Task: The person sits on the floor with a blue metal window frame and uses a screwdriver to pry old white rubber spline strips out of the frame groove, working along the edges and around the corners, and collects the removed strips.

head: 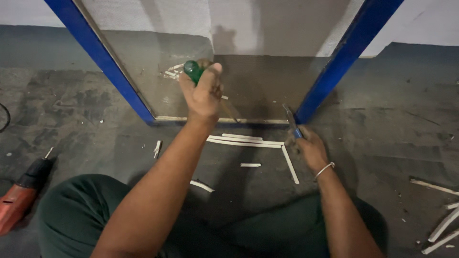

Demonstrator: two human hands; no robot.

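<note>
While we sit on the floor (382,124) before the blue-framed glass panel (258,91), our left hand (204,93) is clenched round a green-handled screwdriver (193,70) raised over the bottom rail, and our right hand (310,147) grips what looks like pliers (291,122) at the right corner. We should keep the tip along the beading, clear of the glass, prying gently. Loose white strips (245,141) lie nearby.

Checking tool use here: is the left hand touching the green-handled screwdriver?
Touching. The head view shows the left hand wrapped around the green-handled screwdriver, fingers closed over the handle with no gap.
</note>
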